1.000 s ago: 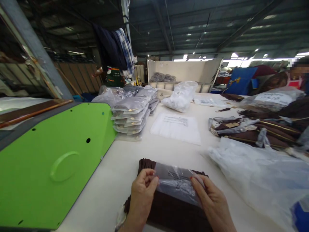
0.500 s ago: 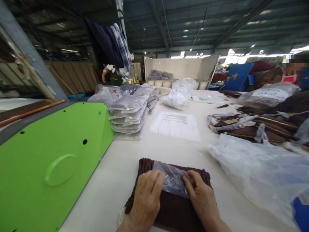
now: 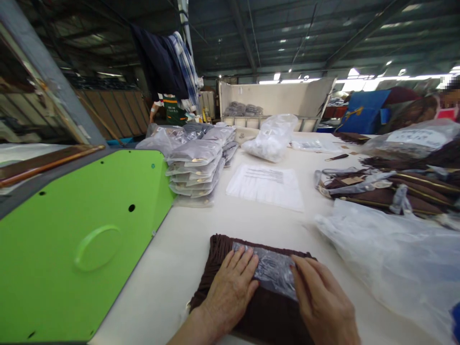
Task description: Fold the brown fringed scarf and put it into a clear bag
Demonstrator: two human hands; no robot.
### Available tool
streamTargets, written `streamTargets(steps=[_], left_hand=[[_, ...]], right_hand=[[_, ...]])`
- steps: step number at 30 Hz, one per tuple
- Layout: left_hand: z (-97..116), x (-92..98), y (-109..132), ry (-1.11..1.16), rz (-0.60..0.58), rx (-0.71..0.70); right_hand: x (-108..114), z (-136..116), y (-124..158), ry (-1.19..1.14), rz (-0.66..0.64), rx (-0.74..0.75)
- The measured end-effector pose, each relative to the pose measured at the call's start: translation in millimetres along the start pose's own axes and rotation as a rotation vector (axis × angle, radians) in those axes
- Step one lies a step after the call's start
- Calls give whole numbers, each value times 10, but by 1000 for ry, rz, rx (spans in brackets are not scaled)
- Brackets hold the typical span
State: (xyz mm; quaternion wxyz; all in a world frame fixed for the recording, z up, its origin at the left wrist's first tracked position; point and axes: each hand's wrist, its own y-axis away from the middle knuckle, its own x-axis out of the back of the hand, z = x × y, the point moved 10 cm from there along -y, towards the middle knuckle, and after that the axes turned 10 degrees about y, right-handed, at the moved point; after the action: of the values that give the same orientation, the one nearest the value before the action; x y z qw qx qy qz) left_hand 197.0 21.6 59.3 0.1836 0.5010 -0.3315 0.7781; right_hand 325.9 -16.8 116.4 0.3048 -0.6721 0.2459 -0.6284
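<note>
A dark brown fringed fabric bag [image 3: 268,314] lies flat on the white table in front of me, gathered cords along its far and left edges. Across its upper part runs a strip of crinkled, see-through grey plastic wrap [image 3: 275,268]. My left hand [image 3: 232,287] rests on the bag with its fingers stretched out over the left end of the wrap. At the wrap's right end, my right hand [image 3: 323,297] has thumb and fingertips brought together on its edge. The back of that hand partly hides the grip.
Grey bagged packs [image 3: 194,167] are stacked at left, beside a green panel [image 3: 89,230]. A printed white sheet [image 3: 266,187] and a clear plastic bag [image 3: 271,139] lie farther back. At right are brown zippered bags [image 3: 402,189] and a large plastic sheet [image 3: 391,254]. Two people are partly visible behind.
My left hand has flattened out over the wrap from a more curled pose. My right hand has shifted slightly right and turned at the wrap's end. The view has shifted slightly.
</note>
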Motion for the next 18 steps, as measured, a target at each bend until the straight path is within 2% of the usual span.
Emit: streamTargets(steps=[2, 5, 7, 9, 11, 13, 15, 18], left_hand=[[-24, -19, -13, 59, -37, 34], [-76, 40, -30, 226, -114, 68], [-187, 236, -11, 389, -96, 109], [-406, 574, 80, 506, 39, 200], [-669, 917, 302, 513, 207, 351], [-850, 1073, 625, 479, 250, 531], [-911, 996, 998, 472, 150, 708], [-846, 744, 1597, 414, -26, 913]], right_hand=[[-85, -318, -19, -91, -28, 197], [-413, -603, 94, -22, -141, 360], [-593, -643, 203, 14, -188, 391], [-705, -619, 287, -2, -230, 389], [-736, -588, 324, -24, -242, 384], [-715, -571, 320, -33, -226, 377], [-687, -569, 303, -37, -203, 368], [-671, -579, 292, -45, -182, 365]])
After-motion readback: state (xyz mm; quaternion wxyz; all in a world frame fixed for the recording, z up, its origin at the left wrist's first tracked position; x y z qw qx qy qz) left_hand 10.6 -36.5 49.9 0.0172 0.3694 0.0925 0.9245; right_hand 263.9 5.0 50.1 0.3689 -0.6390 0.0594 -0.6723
